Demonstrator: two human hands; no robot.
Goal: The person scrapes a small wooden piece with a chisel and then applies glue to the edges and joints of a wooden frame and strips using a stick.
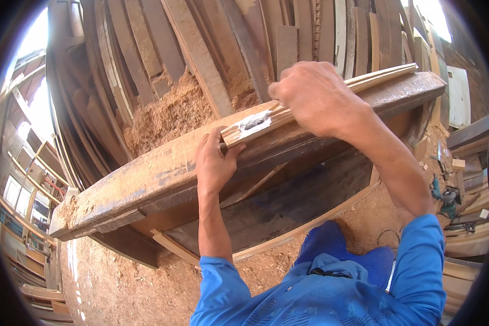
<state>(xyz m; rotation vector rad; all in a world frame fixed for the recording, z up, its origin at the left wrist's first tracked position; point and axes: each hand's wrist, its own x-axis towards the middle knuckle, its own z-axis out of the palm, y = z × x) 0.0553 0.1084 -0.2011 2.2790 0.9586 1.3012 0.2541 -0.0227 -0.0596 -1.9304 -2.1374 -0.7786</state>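
Note:
A long pale wooden strip [263, 130] lies along the top of a thick wooden bench [146, 168]. Near its left end is a white-smeared patch [254, 123] around a dark hollow. My left hand [214, 163] grips that end, thumb on the near side and fingers toward the far side. Farther right, my right hand [315, 98] is closed in a fist over the strip, just beyond the white patch. Whatever it may hold is hidden by the fingers.
Many boards [195, 54] lean in rows behind the bench, with a sawdust heap [171, 111] at their foot. Below the bench is a dark framed panel [277, 206]. A green power tool [445, 198] lies at right among wood pieces. Sawdust covers the floor [114, 282].

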